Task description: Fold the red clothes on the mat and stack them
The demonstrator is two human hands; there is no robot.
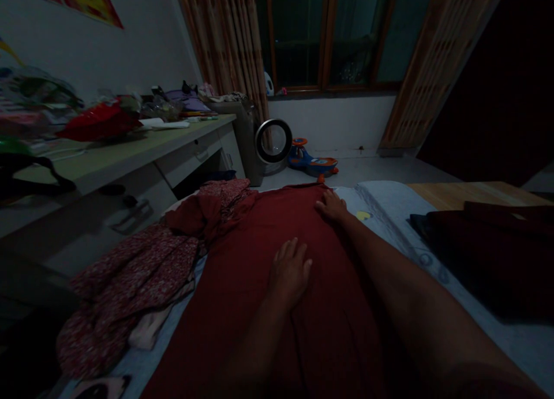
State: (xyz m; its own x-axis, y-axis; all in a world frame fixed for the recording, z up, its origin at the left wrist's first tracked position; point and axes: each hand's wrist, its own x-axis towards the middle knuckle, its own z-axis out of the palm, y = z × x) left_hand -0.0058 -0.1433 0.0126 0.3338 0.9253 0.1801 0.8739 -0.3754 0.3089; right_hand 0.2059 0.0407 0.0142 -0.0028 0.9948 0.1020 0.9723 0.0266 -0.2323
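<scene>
Room is dim, low light throughout. White wall (pixel 142 35) on the left with a poster (pixel 86 0) at its top edge. Long pale table (pixel 130 150) along that wall, drawers under it, cluttered on top. Window (pixel 329 35) at the far end, dark wood frame, dark glass. Patterned curtains (pixel 229 41) on both sides of it. Round fan (pixel 273 141) on the floor (pixel 381 168) below the window, toy car (pixel 312 159) just beside it. Bed (pixel 402 214) in the foreground, pale sheet, wooden board (pixel 471 194) at the right.
</scene>
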